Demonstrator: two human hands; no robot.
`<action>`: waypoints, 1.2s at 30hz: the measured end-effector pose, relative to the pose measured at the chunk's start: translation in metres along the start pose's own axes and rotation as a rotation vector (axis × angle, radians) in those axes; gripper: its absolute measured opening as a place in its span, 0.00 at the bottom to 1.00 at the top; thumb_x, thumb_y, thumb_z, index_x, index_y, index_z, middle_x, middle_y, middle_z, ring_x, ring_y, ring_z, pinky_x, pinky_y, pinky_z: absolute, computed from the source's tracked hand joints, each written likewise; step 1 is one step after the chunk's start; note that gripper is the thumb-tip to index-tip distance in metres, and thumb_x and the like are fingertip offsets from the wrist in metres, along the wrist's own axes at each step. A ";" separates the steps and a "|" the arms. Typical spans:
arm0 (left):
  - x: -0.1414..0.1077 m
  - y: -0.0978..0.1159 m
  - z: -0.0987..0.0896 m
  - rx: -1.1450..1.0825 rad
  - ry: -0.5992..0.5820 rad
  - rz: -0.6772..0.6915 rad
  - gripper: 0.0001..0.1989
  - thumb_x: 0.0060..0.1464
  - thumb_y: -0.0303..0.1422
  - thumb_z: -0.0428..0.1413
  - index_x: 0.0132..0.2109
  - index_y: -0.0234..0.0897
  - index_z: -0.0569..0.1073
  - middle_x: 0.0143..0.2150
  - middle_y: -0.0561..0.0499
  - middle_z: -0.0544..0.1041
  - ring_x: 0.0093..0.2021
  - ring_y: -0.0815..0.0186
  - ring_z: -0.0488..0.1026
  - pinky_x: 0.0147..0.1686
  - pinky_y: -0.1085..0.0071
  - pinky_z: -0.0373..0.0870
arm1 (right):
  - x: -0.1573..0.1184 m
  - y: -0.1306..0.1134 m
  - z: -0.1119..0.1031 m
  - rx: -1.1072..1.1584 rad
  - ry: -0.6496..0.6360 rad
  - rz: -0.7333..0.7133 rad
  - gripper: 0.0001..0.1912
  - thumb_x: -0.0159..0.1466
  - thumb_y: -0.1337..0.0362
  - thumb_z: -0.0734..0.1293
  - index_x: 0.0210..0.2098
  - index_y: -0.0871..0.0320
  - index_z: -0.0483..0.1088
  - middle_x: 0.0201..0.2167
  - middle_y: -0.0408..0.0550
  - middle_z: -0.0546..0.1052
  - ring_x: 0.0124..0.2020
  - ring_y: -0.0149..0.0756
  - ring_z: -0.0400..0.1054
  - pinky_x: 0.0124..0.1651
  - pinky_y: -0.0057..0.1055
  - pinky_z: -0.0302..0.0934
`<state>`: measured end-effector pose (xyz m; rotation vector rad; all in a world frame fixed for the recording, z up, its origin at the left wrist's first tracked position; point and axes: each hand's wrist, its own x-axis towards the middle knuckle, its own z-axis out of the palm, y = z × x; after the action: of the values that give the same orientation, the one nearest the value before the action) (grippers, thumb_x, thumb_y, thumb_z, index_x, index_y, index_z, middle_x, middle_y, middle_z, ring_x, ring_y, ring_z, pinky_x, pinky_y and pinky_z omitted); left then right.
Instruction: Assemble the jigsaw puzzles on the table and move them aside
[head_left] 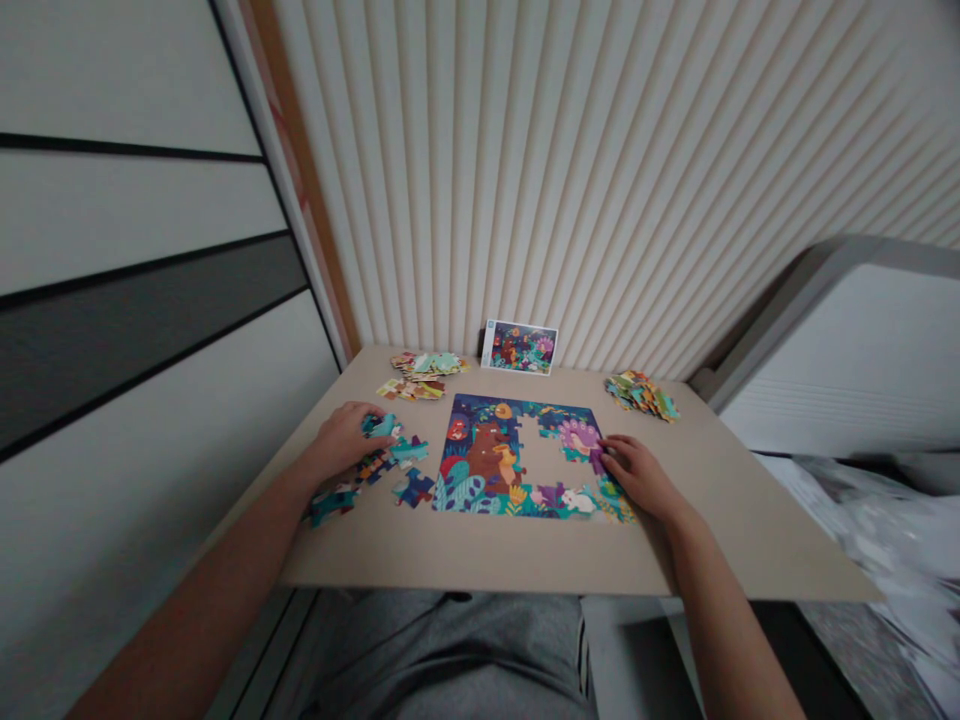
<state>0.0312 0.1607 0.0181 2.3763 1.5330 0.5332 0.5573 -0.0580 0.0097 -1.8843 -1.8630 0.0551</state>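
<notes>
A partly assembled jigsaw puzzle [491, 450] lies on the table, showing a brown bear, a purple peacock and a white rabbit among leaves. A gap shows the bare tabletop right of its middle. My left hand [349, 437] is at the loose pieces left of the puzzle, with thumb and fingers around a blue-teal puzzle piece [379, 425]. Beside it lie more loose pieces, among them a dark blue one [414, 487]. My right hand [637, 475] rests at the puzzle's right edge, fingertips touching it near the purple peacock [581, 437], fingers slightly apart.
At the back stands a picture card [519, 347] with the same scene. One pile of pieces [429, 366] lies back left, another [643, 395] back right. A pleated wall [480, 180] closes off the far side. Plastic bags [862, 520] are beyond the table's right edge.
</notes>
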 end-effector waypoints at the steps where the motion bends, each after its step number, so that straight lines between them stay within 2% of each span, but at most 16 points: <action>1: -0.001 0.003 -0.001 -0.035 -0.001 0.020 0.28 0.47 0.52 0.60 0.51 0.39 0.75 0.55 0.43 0.76 0.57 0.51 0.71 0.58 0.60 0.66 | 0.000 0.000 0.000 0.001 0.001 0.001 0.20 0.70 0.52 0.61 0.54 0.53 0.75 0.54 0.57 0.75 0.55 0.49 0.71 0.61 0.48 0.64; 5: -0.009 0.017 -0.007 -0.180 -0.005 0.102 0.25 0.51 0.48 0.57 0.53 0.40 0.72 0.55 0.47 0.77 0.55 0.54 0.72 0.57 0.61 0.68 | 0.000 0.001 0.001 -0.002 -0.014 0.018 0.21 0.70 0.51 0.61 0.55 0.53 0.75 0.55 0.57 0.75 0.55 0.49 0.70 0.62 0.48 0.63; 9: -0.012 0.026 -0.010 -0.229 0.027 0.162 0.20 0.56 0.46 0.54 0.52 0.42 0.74 0.54 0.50 0.78 0.55 0.56 0.74 0.58 0.63 0.66 | 0.001 0.001 0.001 -0.006 -0.020 0.016 0.21 0.70 0.51 0.61 0.55 0.54 0.75 0.55 0.57 0.74 0.56 0.49 0.70 0.62 0.48 0.63; 13: -0.009 0.025 -0.007 -0.220 0.052 0.131 0.21 0.56 0.48 0.53 0.52 0.42 0.74 0.55 0.50 0.79 0.54 0.55 0.75 0.57 0.63 0.67 | 0.001 0.003 0.002 0.001 -0.017 0.004 0.22 0.70 0.51 0.61 0.55 0.54 0.75 0.55 0.58 0.75 0.55 0.50 0.70 0.61 0.49 0.63; 17: -0.009 0.026 -0.006 -0.199 0.039 0.082 0.21 0.58 0.49 0.50 0.48 0.40 0.76 0.48 0.48 0.81 0.48 0.55 0.76 0.52 0.63 0.70 | 0.001 0.007 0.003 -0.009 -0.019 -0.002 0.22 0.70 0.51 0.61 0.55 0.54 0.75 0.55 0.57 0.75 0.55 0.50 0.70 0.61 0.49 0.64; 22: -0.013 0.033 -0.011 -0.225 0.056 0.130 0.23 0.64 0.49 0.44 0.44 0.38 0.77 0.44 0.48 0.82 0.46 0.58 0.77 0.50 0.66 0.70 | 0.001 0.011 0.004 -0.026 -0.027 -0.001 0.21 0.70 0.51 0.61 0.55 0.52 0.75 0.55 0.56 0.74 0.55 0.50 0.71 0.62 0.48 0.64; 28: -0.015 0.039 -0.014 -0.270 0.088 0.185 0.22 0.65 0.47 0.45 0.46 0.38 0.76 0.51 0.45 0.80 0.53 0.57 0.74 0.58 0.64 0.68 | 0.001 0.012 0.004 -0.033 -0.030 -0.004 0.22 0.70 0.50 0.61 0.55 0.54 0.75 0.56 0.57 0.74 0.55 0.51 0.70 0.61 0.49 0.64; 31: -0.016 0.041 -0.013 -0.294 0.049 0.238 0.20 0.65 0.47 0.46 0.42 0.39 0.76 0.55 0.45 0.78 0.56 0.57 0.73 0.60 0.63 0.66 | 0.001 0.012 0.005 -0.036 -0.031 -0.002 0.22 0.70 0.50 0.60 0.55 0.54 0.75 0.56 0.57 0.74 0.56 0.51 0.70 0.62 0.49 0.64; 36: -0.021 0.044 -0.013 -0.307 0.011 0.295 0.18 0.64 0.44 0.49 0.36 0.38 0.76 0.55 0.44 0.78 0.55 0.58 0.74 0.59 0.63 0.67 | 0.001 0.012 0.004 -0.024 -0.026 0.007 0.22 0.69 0.50 0.61 0.55 0.53 0.75 0.56 0.56 0.74 0.55 0.50 0.71 0.62 0.47 0.63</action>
<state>0.0537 0.1241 0.0444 2.3646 1.0189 0.7833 0.5668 -0.0550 0.0017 -1.9149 -1.8827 0.0600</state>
